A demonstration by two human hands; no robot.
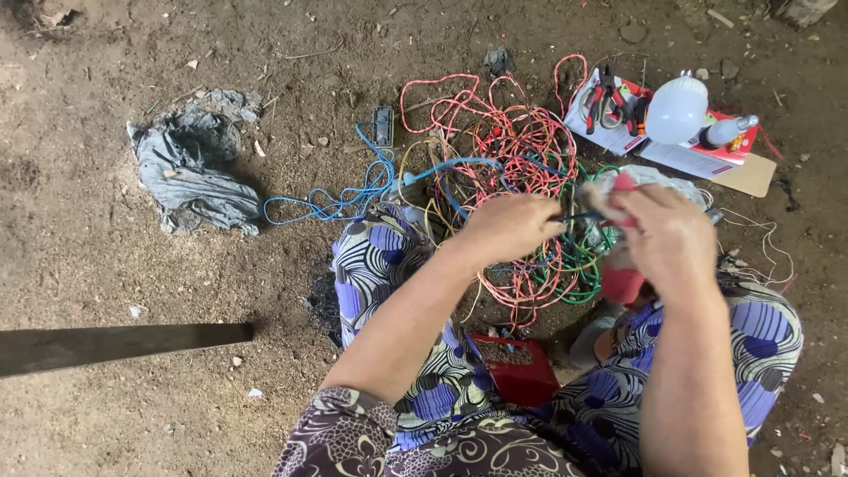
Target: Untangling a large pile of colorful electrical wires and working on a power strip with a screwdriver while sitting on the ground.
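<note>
Sprawling over the dirt floor [106,291] at about twelve o'clock from the seated person's knees, a tangled heap of wires [521,177] in red, green, blue and yellow is seen, the largest thing within reach. It is judged light, limp and springy, likely to snag and drag the whole bundle when one strand is pulled, so a single strand is best pinched close to where it leaves the knot. A crumpled grey cloth [190,168] lies well apart at nine o'clock; a white bulb [676,110] and pliers [605,102] rest on flat cartons at one o'clock. The left hand [508,225] is curled over the heap, fingers closed on a thin dark wire [579,215]. The right hand [667,234] is clenched around a red-handled tool [623,283] just beside it, at that wire's end.
</note>
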